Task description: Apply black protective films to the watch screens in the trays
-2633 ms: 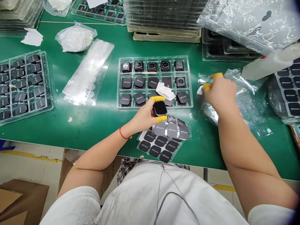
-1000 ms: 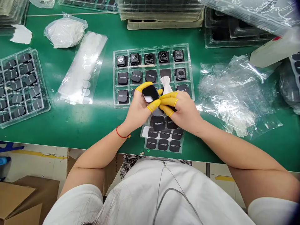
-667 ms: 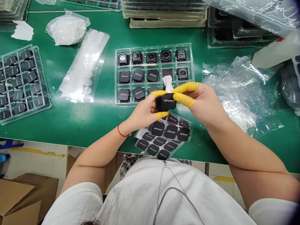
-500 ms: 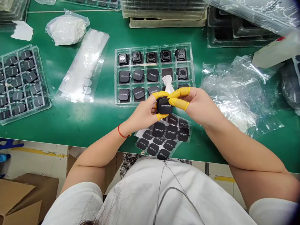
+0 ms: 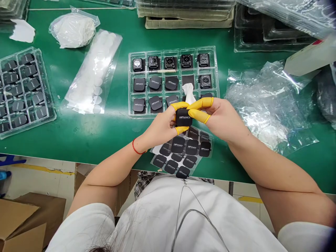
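Left hand pinches watch face between yellow-capped thumb and finger, in front of clear compartment tray, over HiFuture sticker sheets. Right hand grips the label's upper right corner. White cloth just behind, on tray.

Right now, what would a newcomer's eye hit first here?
The yellow-covered fingers of both hands, holding a black watch face with a HiFuture cover at center. Just behind it sits the clear compartment tray of black watches; to its right, a glossy heap of crumpled plastic.
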The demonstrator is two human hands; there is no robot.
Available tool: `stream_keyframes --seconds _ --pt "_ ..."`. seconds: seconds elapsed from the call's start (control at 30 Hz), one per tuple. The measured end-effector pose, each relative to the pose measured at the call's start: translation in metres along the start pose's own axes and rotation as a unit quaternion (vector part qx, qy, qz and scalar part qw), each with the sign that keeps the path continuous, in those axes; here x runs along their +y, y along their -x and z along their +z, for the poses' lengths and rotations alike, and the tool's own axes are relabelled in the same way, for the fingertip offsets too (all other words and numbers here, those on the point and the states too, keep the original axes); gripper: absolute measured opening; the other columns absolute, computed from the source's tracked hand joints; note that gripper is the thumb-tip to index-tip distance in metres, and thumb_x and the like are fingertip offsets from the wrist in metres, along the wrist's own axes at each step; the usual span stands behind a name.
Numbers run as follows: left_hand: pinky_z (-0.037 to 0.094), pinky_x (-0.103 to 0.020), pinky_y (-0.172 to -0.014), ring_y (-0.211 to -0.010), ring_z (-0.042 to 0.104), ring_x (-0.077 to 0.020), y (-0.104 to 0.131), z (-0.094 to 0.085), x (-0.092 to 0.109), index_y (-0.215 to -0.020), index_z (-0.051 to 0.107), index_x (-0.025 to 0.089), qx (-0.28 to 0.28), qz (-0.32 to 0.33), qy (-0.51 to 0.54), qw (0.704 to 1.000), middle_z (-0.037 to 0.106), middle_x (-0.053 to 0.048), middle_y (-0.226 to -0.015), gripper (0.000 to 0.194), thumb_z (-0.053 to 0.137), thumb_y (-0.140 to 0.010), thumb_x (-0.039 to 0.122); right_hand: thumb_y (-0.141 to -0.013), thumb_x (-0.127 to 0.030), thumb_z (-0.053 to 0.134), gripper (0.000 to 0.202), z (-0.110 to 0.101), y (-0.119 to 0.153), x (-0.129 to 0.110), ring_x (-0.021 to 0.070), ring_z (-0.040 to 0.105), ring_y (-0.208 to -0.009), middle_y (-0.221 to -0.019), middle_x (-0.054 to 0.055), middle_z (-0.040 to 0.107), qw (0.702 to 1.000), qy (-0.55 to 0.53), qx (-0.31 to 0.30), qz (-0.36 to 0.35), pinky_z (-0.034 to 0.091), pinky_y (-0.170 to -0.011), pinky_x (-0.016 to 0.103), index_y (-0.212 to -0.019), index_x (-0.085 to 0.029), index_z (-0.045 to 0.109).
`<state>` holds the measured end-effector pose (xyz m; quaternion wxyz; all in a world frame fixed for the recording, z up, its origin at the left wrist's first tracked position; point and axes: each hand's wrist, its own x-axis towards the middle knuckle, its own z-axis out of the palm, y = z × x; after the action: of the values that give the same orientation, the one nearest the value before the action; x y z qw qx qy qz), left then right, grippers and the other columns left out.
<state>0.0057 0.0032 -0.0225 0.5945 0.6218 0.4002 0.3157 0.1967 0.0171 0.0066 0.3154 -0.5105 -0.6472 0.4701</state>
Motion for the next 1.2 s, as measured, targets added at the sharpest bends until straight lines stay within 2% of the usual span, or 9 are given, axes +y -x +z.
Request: stream_keyframes --seconds 0.2,0.3,0.37,0.43,0.53,0.63,0.8,0.97,1.2 --pt "0.058 -0.029 -0.068 -0.087 0.068 -0.0175 0.000 0.000 -0.001 -0.127 0.047 0.028 0.007 -0.002 0.002 1.000 0.065 -0.003 -0.110 0.055 0.072 -0.078 0.024 -0.087 -0.038 0.061 0.018 0.005 0.004 0.004 0.0260 0.062 -0.088 -0.088 0.006 0.069 0.955 0.244 0.087 -0.144 0.047 -0.087 0.049 -0.094 -0.025 0.071" --pt "0.055 -0.028 -0.062 -0.077 0.066 -0.0155 0.000 0.001 -0.003 -0.128 0.047 0.029 -0.001 0.007 0.002 1.000 0.066 -0.002 -0.099 0.054 0.072 -0.079 0.024 -0.083 -0.051 0.065 0.044 0.010 0.006 0.005 0.0304 0.060 -0.095 -0.097 0.010 0.068 0.933 0.303 0.077 -0.177 0.045 -0.087 0.051 -0.117 -0.024 0.065" --pt "0.055 -0.029 -0.062 -0.075 0.066 -0.0155 -0.001 0.002 -0.004 -0.127 0.047 0.029 -0.001 0.022 0.007 1.000 0.066 -0.002 -0.097 0.053 0.071 -0.080 0.024 -0.083 -0.053 0.064 0.056 0.011 0.003 0.004 0.0282 0.061 -0.092 -0.104 0.009 0.068 0.948 0.274 0.026 -0.160 0.048 -0.081 0.045 -0.129 -0.023 0.057" --pt "0.057 -0.031 -0.068 -0.080 0.068 -0.0172 -0.001 0.003 -0.004 -0.133 0.040 0.029 0.008 0.025 0.026 0.999 0.067 -0.002 -0.094 0.060 0.069 -0.081 0.025 -0.089 -0.048 0.058 0.045 0.006 -0.009 0.002 0.0236 0.062 -0.087 -0.104 0.007 0.068 0.963 0.237 0.016 -0.129 0.050 -0.076 0.039 -0.127 -0.024 0.057" --pt "0.057 -0.032 -0.072 -0.086 0.072 -0.0190 -0.003 0.002 -0.002 -0.145 0.022 0.029 0.027 0.008 0.055 0.998 0.068 0.000 -0.085 0.075 0.066 -0.084 0.025 -0.097 -0.037 0.048 0.026 -0.008 -0.048 0.004 0.0213 0.063 -0.085 -0.099 0.006 0.069 0.963 0.237 0.104 -0.075 0.048 -0.078 0.037 -0.112 -0.022 0.063" --pt "0.056 -0.032 -0.072 -0.090 0.073 -0.0199 -0.004 0.000 0.001 -0.145 0.022 0.026 0.038 -0.004 0.065 0.997 0.069 0.000 -0.082 0.071 0.062 -0.086 0.022 -0.096 -0.028 0.050 0.021 -0.018 -0.093 0.015 0.0272 0.064 -0.093 -0.100 0.010 0.069 0.941 0.304 0.151 -0.007 0.046 -0.085 0.043 -0.110 -0.019 0.063" --pt "0.054 -0.033 -0.075 -0.092 0.072 -0.0203 -0.003 -0.001 0.004 -0.139 0.034 0.020 0.031 -0.027 0.056 0.998 0.070 -0.001 -0.080 0.060 0.060 -0.085 0.020 -0.091 -0.019 0.056 0.019 -0.032 -0.115 0.028 0.0332 0.058 -0.111 -0.113 0.016 0.066 0.910 0.409 0.067 -0.018 0.043 -0.090 0.047 -0.105 -0.015 0.069" --pt "0.053 -0.032 -0.076 -0.092 0.072 -0.0196 0.001 0.001 0.006 -0.136 0.039 0.023 0.017 -0.017 0.043 0.999 0.071 -0.002 -0.084 0.055 0.059 -0.086 0.019 -0.077 -0.029 0.076 0.032 -0.082 -0.108 0.049 0.0292 0.057 -0.106 -0.098 0.014 0.067 0.870 0.492 -0.015 -0.031 0.043 -0.079 0.040 -0.105 -0.015 0.073" --pt "0.053 -0.030 -0.073 -0.089 0.072 -0.0189 -0.001 0.005 0.004 -0.132 0.044 0.021 0.020 -0.031 0.041 0.998 0.071 -0.002 -0.083 0.051 0.061 -0.085 0.019 -0.074 -0.045 0.076 0.038 -0.100 -0.129 0.085 0.0111 0.053 -0.077 -0.074 0.002 0.058 0.907 0.412 -0.063 -0.066 0.038 -0.064 0.029 -0.099 -0.017 0.069"
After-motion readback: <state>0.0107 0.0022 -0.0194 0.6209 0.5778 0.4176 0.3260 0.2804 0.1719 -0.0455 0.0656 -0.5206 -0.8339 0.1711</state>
